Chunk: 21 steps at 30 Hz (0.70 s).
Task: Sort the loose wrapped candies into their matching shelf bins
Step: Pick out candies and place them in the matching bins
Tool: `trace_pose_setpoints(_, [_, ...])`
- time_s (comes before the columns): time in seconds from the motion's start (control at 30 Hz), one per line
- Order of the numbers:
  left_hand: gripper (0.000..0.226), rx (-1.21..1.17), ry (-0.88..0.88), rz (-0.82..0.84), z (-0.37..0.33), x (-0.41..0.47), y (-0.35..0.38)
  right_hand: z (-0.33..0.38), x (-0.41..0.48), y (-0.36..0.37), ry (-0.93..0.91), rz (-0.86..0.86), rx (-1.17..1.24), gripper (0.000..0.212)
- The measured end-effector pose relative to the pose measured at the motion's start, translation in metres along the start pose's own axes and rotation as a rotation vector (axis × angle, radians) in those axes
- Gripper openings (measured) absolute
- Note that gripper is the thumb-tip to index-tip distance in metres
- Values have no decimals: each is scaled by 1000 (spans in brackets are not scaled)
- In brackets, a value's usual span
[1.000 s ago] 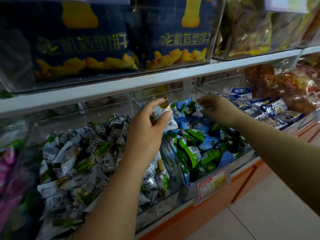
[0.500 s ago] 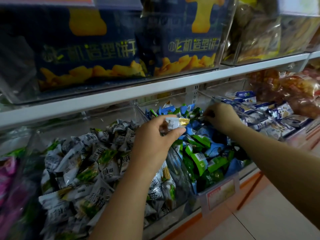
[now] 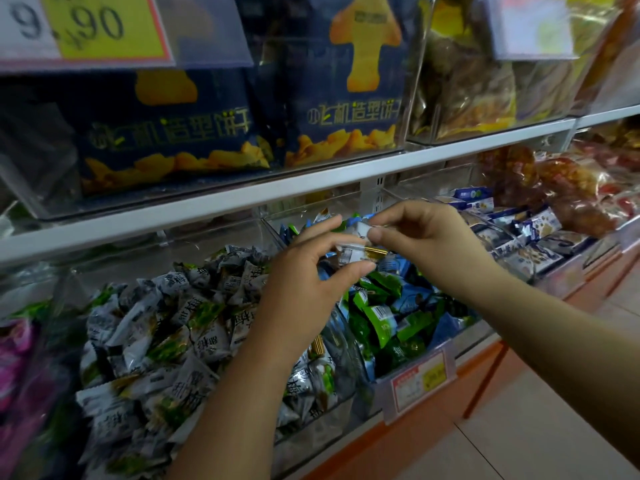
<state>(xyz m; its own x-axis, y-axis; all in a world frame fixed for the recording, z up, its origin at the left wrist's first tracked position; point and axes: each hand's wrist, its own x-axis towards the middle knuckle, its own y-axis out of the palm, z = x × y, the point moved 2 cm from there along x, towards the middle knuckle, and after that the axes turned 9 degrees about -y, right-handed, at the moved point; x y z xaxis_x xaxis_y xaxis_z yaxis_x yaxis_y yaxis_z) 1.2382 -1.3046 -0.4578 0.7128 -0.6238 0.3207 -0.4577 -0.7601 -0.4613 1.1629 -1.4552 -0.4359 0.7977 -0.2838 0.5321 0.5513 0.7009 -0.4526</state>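
White film with a gold end marks the wrapped candy (image 3: 358,253), which is pinched between the thumb and curled fingers of the left hand (image 3: 304,285). It is held in the air over the rear of the middle bin (image 3: 471,332), clear of the green and blue candies (image 3: 384,306) heaped inside. The right hand (image 3: 429,244) is met with it over the same bin, its thumb and forefinger closed on a white wrapper piece (image 3: 362,232) just above the candy; whether this piece belongs to the same candy or to a second one cannot be told.

Left of the middle bin, beyond a clear divider (image 3: 343,344), a second clear bin (image 3: 207,242) is filled with grey-and-white candies (image 3: 156,323); the left forearm is stretched across its right part and hides some of them. Further left, pink packets (image 3: 14,358) are seen blurred. Right of the middle bin, navy-and-white packets (image 3: 526,233) are stacked, and beyond them lie brownish snack bags (image 3: 571,199).

A red-and-yellow price label (image 3: 419,379) is fixed to the front of the middle bin, above the orange shelf base (image 3: 398,441) and the tiled floor (image 3: 519,431). Directly above the middle bin a white shelf edge (image 3: 242,199) is run across the view and leaves only a narrow opening over the bins. On it stand navy biscuit bags (image 3: 166,133) behind clear fronts, with a yellow price card (image 3: 86,26) at the upper left.
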Motion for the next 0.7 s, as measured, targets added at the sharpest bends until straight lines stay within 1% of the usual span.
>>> trace_pose_setpoints(0.1, [21, -28, 45, 17, -4, -3, -2, 3, -2, 3, 19, 1, 95, 10])
trace_pose_setpoints(0.17, [24, -42, 69, 16, -5, -3, -3, 3, -3, 5, 19, 38, 125, 16])
trace_pose_setpoints(0.2, [26, -51, 73, 5, -5, -3, -3, 3, -3, 6, 17, 74, 137, 16])
trace_pose_setpoints(0.27, [22, -70, 60, -11, -2, -3, -2, 0, -1, 6, 31, 129, 183, 10])
trace_pose_setpoints(0.33, [20, -61, 38, -33, 2, -3, 0, -10, 4, 2, 72, 147, 195, 11])
trace_pose_setpoints(0.37, [21, -52, 30, -57, 5, -3, 0, -20, 8, -1, 82, 145, 140, 12])
trace_pose_setpoints(0.43, [20, -57, 19, -109, 9, -2, -2, -47, 17, -12, 89, 131, -146, 14])
trace_pose_setpoints(0.5, [19, -79, 5, -138, 11, -2, -4, -73, 24, -22, 135, 157, -405, 22])
trace_pose_setpoints(0.57, [20, -99, -8, -141, 12, -1, -6, -89, 28, -23, 166, 229, -507, 29])
trace_pose_setpoints(0.7, [21, -130, -26, -146, 10, -2, -5, -104, 39, -12, 144, 411, -613, 36])
